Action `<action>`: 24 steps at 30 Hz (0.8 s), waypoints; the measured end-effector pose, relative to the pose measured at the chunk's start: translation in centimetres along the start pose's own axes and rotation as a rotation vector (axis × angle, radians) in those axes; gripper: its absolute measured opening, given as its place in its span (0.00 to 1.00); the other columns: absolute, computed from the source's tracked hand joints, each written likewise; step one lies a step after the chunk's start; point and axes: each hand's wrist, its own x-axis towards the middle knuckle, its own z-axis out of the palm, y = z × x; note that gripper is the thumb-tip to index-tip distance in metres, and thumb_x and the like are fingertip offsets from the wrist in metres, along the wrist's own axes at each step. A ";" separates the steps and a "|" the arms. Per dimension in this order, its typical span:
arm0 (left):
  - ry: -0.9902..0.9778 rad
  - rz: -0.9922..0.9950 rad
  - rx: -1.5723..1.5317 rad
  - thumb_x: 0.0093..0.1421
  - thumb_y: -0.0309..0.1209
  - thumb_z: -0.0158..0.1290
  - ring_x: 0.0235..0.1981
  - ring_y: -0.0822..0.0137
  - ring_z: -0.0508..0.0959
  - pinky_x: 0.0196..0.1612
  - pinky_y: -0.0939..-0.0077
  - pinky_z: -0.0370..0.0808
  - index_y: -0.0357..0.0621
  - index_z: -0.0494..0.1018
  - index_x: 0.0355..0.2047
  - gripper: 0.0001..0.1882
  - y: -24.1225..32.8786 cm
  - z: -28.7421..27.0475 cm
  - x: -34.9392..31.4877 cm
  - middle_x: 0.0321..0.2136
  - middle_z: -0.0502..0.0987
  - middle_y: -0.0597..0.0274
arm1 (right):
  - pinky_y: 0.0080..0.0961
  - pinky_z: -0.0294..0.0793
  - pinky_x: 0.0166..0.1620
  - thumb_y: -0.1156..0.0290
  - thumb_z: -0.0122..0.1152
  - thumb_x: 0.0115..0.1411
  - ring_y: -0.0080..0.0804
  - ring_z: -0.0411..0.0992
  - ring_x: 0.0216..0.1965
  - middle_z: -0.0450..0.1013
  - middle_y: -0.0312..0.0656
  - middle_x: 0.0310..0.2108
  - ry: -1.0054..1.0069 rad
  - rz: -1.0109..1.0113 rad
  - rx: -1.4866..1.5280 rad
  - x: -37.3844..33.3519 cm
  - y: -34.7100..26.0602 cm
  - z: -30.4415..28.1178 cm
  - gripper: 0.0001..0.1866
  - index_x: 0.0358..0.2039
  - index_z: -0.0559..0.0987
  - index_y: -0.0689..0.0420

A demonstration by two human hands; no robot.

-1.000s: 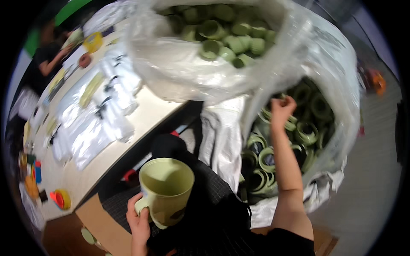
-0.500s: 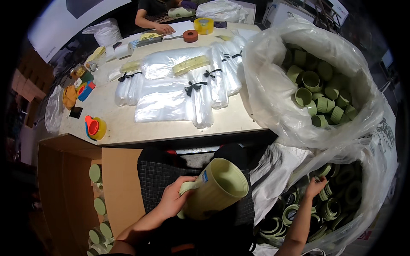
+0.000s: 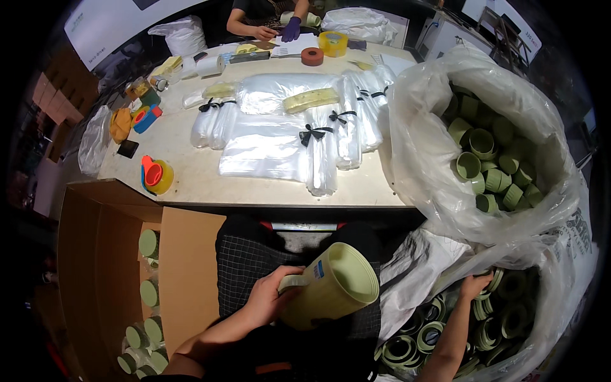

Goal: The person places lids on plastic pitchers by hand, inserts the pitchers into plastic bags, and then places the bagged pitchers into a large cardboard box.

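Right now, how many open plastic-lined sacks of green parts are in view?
2: the upper sack, right of the table, holding green cylindrical parts; the lower sack, where the right hand reaches among green rings. Others may be hidden behind.

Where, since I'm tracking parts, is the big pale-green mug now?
The mug is at the head view's lower centre, above the person's lap, its handle in the left hand.

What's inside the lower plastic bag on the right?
Green rings, piled and partly stacked; the right hand is in the bag too. Whatever lies beneath the top rings is covered.
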 end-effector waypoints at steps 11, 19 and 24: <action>-0.109 -0.082 -0.062 0.65 0.30 0.54 0.49 0.53 0.81 0.49 0.64 0.77 0.45 0.68 0.57 0.20 -0.4 -0.9 0.8 0.48 0.79 0.52 | 0.26 0.68 0.54 0.83 0.58 0.56 0.31 0.70 0.48 0.71 0.43 0.46 -0.291 -0.206 0.457 -5.3 -9.1 -11.4 0.18 0.49 0.72 0.63; -0.107 0.112 -0.098 0.62 0.24 0.53 0.54 0.51 0.79 0.56 0.64 0.76 0.42 0.68 0.55 0.20 -0.5 -1.1 -0.5 0.56 0.76 0.50 | 0.32 0.70 0.53 0.58 0.53 0.68 0.30 0.71 0.46 0.72 0.40 0.46 -0.912 1.005 1.253 -17.7 -17.4 -4.1 0.18 0.50 0.72 0.58; -0.083 0.077 -0.126 0.59 0.22 0.55 0.56 0.50 0.77 0.56 0.64 0.76 0.41 0.68 0.55 0.22 -0.4 -1.5 -2.1 0.58 0.74 0.49 | 0.27 0.66 0.46 0.71 0.59 0.62 0.35 0.67 0.37 0.69 0.42 0.37 -0.492 -0.141 0.733 -21.8 -22.7 -3.6 0.15 0.47 0.74 0.63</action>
